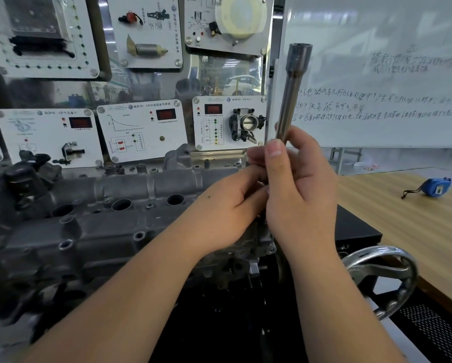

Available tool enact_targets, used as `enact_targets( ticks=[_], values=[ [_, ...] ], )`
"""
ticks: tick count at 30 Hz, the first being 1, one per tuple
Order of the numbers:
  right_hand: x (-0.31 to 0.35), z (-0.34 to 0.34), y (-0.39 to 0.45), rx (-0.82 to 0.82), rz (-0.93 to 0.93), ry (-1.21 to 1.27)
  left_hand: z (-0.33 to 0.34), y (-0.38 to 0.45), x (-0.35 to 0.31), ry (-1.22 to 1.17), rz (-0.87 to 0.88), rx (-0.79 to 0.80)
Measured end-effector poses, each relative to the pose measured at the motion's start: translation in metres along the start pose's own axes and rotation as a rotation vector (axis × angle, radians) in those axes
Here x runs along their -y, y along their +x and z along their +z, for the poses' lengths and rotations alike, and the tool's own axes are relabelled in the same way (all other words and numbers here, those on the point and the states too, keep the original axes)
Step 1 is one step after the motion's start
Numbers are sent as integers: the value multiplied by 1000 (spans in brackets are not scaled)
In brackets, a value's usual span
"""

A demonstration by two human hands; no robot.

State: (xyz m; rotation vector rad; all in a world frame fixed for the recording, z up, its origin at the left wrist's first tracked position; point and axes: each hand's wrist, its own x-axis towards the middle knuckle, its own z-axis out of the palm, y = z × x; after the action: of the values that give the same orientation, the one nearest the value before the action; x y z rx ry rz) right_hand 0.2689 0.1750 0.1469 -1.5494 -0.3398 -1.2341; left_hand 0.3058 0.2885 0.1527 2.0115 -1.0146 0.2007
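Both forearms come up from the bottom edge and meet over the engine. Right hand has its grip wrapped tight round the lower part of a long socket tube, thumb up along it. Left hand curls in at the tube's bottom end, but its fingertips are hidden, so I can't tell if that grip holds anything. Tube's dull grey steel, standing nearly upright in front of the whiteboard, open end on top. Blue tape measure sits on the desk.

whiteboard right, written on | sensor display panels behind | wooden table right
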Motion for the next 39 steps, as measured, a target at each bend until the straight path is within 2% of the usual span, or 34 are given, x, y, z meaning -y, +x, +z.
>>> enact_targets(
  ticks=[5, 9, 15, 24, 30, 39],
  values=[
    [-3, -2, -1, -70, 20, 45, 2, 0, 1, -17, 1, -2],
    [-1, -1, 1, -31, -2, -16, 0, -1, 2, -51, 2, -4],
    [-3, 0, -1, -39, 63, 40, 1, 2, 2, -18, 10, -1],
    [-3, 0, 1, -5, -8, -62, 0, 1, 1, -49, 2, 20],
    [-7, 0, -1, 2, 14, 10, 1, 3, 2, 2, 26, 0],
    [-6, -4, 3, 60, -7, -41, 0, 1, 1, -6, 3, -9]
  ],
)
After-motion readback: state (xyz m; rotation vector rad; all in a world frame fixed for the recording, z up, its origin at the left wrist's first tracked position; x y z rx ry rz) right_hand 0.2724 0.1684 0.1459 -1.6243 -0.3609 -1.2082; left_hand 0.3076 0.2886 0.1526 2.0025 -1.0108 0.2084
